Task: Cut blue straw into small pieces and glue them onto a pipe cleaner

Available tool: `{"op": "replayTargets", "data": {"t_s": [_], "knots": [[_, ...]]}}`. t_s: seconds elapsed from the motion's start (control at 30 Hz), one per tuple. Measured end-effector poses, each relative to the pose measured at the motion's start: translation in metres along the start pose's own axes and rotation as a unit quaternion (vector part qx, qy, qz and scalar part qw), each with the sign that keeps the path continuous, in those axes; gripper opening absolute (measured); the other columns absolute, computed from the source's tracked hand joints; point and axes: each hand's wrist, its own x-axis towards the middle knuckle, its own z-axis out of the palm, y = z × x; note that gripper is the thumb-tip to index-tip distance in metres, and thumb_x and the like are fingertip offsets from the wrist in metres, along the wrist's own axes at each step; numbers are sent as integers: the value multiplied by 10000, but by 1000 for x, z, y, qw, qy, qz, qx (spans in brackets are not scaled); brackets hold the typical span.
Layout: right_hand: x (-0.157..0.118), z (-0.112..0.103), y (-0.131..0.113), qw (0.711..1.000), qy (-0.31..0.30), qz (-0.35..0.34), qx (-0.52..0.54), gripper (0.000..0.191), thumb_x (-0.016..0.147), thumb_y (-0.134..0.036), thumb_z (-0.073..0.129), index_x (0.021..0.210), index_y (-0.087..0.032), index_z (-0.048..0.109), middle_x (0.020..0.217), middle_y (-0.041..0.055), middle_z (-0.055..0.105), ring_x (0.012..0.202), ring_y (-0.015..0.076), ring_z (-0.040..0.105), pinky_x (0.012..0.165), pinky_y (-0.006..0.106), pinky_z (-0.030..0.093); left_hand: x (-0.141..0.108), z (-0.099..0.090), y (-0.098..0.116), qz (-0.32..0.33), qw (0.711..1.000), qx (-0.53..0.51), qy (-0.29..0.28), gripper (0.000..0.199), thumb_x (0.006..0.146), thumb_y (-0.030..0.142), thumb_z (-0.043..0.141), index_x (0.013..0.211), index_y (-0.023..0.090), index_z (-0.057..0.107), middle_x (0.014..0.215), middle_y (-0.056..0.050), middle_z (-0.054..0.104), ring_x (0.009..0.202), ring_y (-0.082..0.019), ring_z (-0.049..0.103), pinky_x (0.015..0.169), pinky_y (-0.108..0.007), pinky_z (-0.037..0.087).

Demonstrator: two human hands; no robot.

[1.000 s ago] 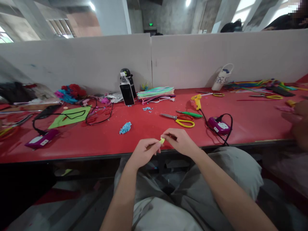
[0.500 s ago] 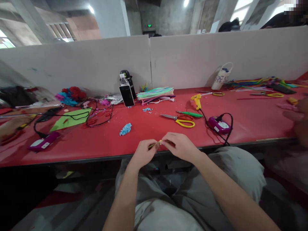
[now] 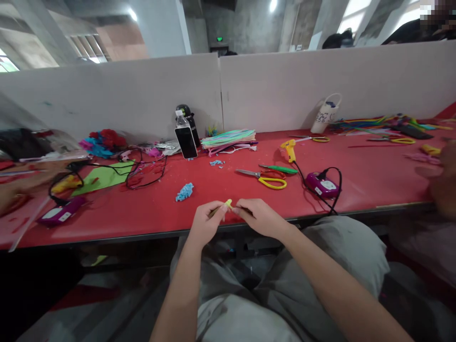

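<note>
Just over the table's front edge, my left hand pinches a small yellow piece between thumb and fingertips. My right hand is beside it, fingers pressed together near the yellow piece; what they hold, if anything, is too small to tell. Ahead and to the left lies a small pile of light blue bits. Yellow-and-red-handled scissors rest ahead on the right, a green-handled tool just behind them.
A yellow glue gun and a purple box with a black cable lie to the right. Behind are a phone against a bottle and a bundle of pastel strips. Another person's hand is at far left.
The hands have shifted slightly left and apart, and more of the yellow piece shows at the left fingertips. At far left, the other person's hands have moved and a yellow object appears near the cable.
</note>
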Motion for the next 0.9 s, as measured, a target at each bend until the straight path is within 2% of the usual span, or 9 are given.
{"op": "replayTargets", "data": {"t_s": [0.07, 0.23, 0.43, 0.5, 0.6, 0.7, 0.8, 0.9], "knots": [[-1, 2, 1, 999, -9, -15, -27, 207, 977, -297, 465, 860, -197, 603, 775, -1, 633, 684, 115, 529, 639, 232, 355, 2, -1, -2, 0, 998, 57, 2, 308, 904, 390, 531, 773, 145, 662, 585, 29, 466, 551, -89, 398, 522, -213, 301], [-1, -2, 6, 999, 13, -26, -28, 154, 942, -302, 543, 888, -200, 645, 855, 16, 678, 754, 122, 583, 687, 230, 386, 2, -3, -1, -3, 992, 118, -50, 313, 884, 359, 513, 724, 135, 663, 602, 9, 525, 580, -109, 436, 533, -216, 317], [5, -5, 6, 994, 56, 6, 89, 206, 895, -361, 609, 810, -181, 661, 738, 9, 658, 666, 115, 558, 637, 224, 416, -3, -1, 4, -24, 983, 79, -162, 236, 860, 274, 505, 742, 141, 661, 666, -8, 611, 633, -127, 536, 592, -216, 397], [6, -5, 4, 987, 56, 35, 145, 240, 874, -401, 625, 800, -176, 662, 691, 4, 637, 612, 108, 536, 583, 221, 419, -4, 0, 5, -23, 983, 70, -166, 209, 849, 241, 510, 759, 144, 671, 722, -27, 658, 688, -145, 583, 645, -230, 431], [5, -5, 3, 969, 7, 90, 230, 279, 856, -441, 630, 808, -168, 655, 599, -19, 583, 489, 86, 497, 474, 210, 393, -3, 3, 6, -12, 985, 75, -157, 199, 840, 212, 509, 758, 148, 678, 744, -37, 680, 717, -158, 602, 676, -244, 441], [5, -6, 5, 947, -22, 121, 298, 284, 846, -447, 639, 859, -163, 640, 571, -29, 578, 433, 79, 501, 430, 201, 393, -3, 4, 8, -12, 985, 67, -157, 199, 846, 207, 505, 754, 144, 670, 735, -26, 663, 699, -144, 578, 665, -236, 425], [8, -7, 10, 934, 11, 119, 337, 289, 847, -447, 638, 891, -162, 618, 585, -18, 605, 465, 99, 547, 462, 216, 438, -4, 3, 12, -17, 980, 69, -184, 232, 867, 252, 511, 713, 143, 646, 625, 10, 566, 603, -112, 485, 580, -219, 355], [12, -5, 13, 936, 38, 107, 332, 292, 844, -451, 639, 871, -162, 614, 585, -25, 583, 492, 102, 545, 495, 228, 448, -6, 2, 16, -17, 977, 47, -207, 274, 883, 317, 522, 708, 142, 639, 578, 29, 474, 562, -98, 415, 544, -222, 303]]}}
